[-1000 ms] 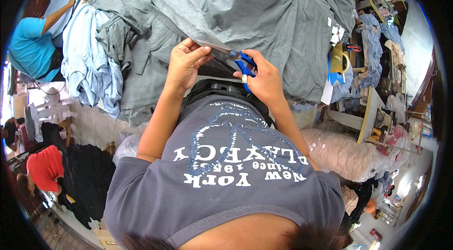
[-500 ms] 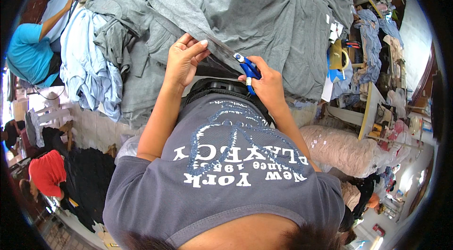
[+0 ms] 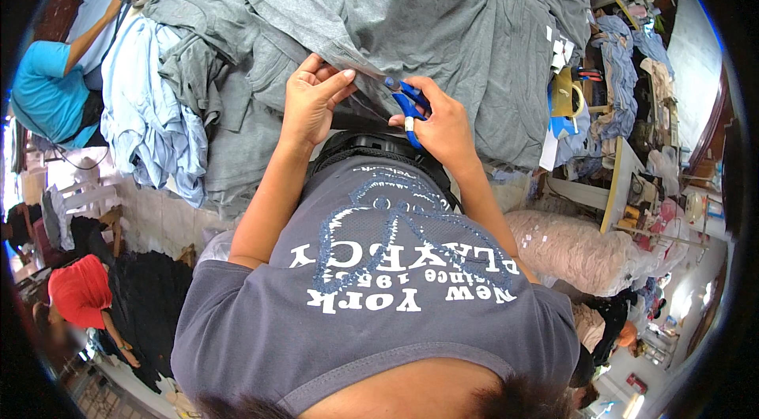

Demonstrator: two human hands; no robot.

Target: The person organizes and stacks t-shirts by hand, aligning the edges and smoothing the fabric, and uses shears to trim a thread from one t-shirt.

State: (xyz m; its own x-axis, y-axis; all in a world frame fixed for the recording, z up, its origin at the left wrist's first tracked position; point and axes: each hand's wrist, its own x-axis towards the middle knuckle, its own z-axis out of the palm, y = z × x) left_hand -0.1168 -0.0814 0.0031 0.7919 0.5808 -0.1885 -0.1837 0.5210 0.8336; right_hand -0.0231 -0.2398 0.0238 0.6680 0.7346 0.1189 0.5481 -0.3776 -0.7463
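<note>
A grey T-shirt [image 3: 443,32] lies spread over the table before me, with a colourful printed patch near its far left. My left hand [image 3: 313,99] pinches its near edge between thumb and fingers. In my right hand [image 3: 439,120] is a pair of small scissors with blue handles [image 3: 409,107], fingers wrapped round them. The scissors' tip is close to the shirt's edge, a little right of my left fingertips. Whether the blades touch the cloth I cannot tell.
Light blue garments [image 3: 146,103] hang over the table's left side. White tags [image 3: 562,51] and a yellow roll [image 3: 563,95] sit at the right edge. A wrapped pink bundle [image 3: 569,249] stands lower right. One person in blue [image 3: 47,87] and another in red [image 3: 79,292] are at left.
My right hand has tilted, and the scissors have moved slightly left and up along the shirt's edge. My left hand has shifted slightly right, still pinching. The person in red has an arm lowered.
</note>
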